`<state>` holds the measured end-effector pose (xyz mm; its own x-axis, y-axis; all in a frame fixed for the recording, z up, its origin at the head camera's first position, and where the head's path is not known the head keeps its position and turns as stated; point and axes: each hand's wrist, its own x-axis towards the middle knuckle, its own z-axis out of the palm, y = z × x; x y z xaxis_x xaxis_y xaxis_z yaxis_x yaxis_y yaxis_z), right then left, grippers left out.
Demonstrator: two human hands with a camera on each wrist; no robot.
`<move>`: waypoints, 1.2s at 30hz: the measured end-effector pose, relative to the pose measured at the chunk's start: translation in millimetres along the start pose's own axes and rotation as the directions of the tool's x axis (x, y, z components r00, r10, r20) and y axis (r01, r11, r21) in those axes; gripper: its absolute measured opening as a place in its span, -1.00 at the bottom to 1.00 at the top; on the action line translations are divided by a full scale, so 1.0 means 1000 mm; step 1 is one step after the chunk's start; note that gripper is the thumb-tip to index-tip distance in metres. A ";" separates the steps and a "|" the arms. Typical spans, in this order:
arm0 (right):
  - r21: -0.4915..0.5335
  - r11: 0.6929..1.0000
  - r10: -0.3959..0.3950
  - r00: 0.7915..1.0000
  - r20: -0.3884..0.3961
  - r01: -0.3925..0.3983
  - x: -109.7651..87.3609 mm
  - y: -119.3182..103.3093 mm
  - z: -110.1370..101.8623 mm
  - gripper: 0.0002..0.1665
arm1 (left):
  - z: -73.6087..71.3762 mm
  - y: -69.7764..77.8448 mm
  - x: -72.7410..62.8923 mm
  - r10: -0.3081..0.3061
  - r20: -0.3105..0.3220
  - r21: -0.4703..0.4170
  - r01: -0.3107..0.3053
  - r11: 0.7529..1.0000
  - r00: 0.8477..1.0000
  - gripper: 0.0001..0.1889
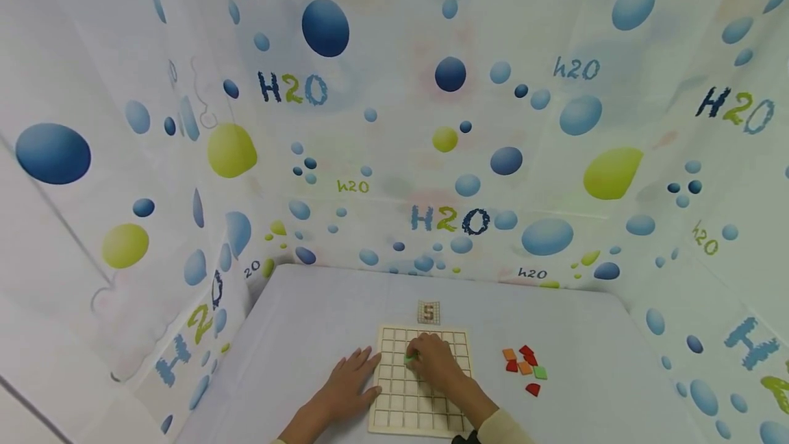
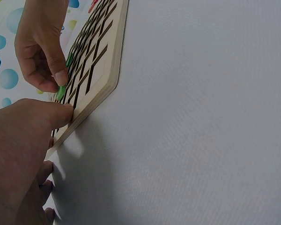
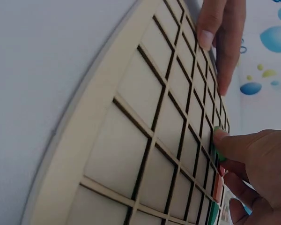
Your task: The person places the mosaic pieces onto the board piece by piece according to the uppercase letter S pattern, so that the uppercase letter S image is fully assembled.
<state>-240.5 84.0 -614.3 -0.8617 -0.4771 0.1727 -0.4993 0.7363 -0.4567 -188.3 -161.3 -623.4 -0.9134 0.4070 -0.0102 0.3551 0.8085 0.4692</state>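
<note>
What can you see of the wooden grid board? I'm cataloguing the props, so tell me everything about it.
The wooden grid board is a pale, flat square tray that looks like light plywood, with thin raised strips dividing it into rows of small square cells inside a plain border. It lies flat on the white table, near its front edge. Most cells look empty. The left hand rests against its left edge; the right hand pinches a small green piece over a cell in the upper middle.

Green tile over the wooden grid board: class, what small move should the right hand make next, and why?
Probably press the green tile flat into the cell beneath it. The right hand pinches it against the grid board, seemingly not yet seated, while the left hand steadies the board's left edge.
</note>
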 end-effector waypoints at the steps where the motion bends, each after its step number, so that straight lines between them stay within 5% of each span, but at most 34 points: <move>1: -0.004 1.000 -0.004 1.000 0.001 0.004 0.000 0.000 0.001 -0.87 | 0.000 0.000 0.000 -0.002 0.002 0.002 0.002 1.000 1.000 -0.30; 15: -0.020 1.000 -0.021 1.000 -0.014 0.021 -0.002 0.002 0.004 -0.91 | 0.002 -0.002 -0.001 0.007 -0.006 -0.001 -0.007 1.000 1.000 -0.30; 24: -0.123 0.990 -0.074 0.994 -0.078 0.064 -0.004 -0.001 0.002 -0.90 | 0.004 -0.004 0.000 0.005 -0.016 -0.027 -0.006 1.000 1.000 -0.29; 36: -0.153 0.984 -0.098 0.995 -0.019 0.094 -0.006 -0.003 -0.003 -0.85 | 0.005 -0.004 -0.001 0.000 -0.009 -0.041 -0.001 0.999 1.000 -0.29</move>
<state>-234.0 86.6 -611.0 -0.8100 -0.5382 0.2330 -0.5863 0.7526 -0.2997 -188.0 -163.3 -629.5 -0.9150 0.4036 -0.0021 0.3473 0.7900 0.5052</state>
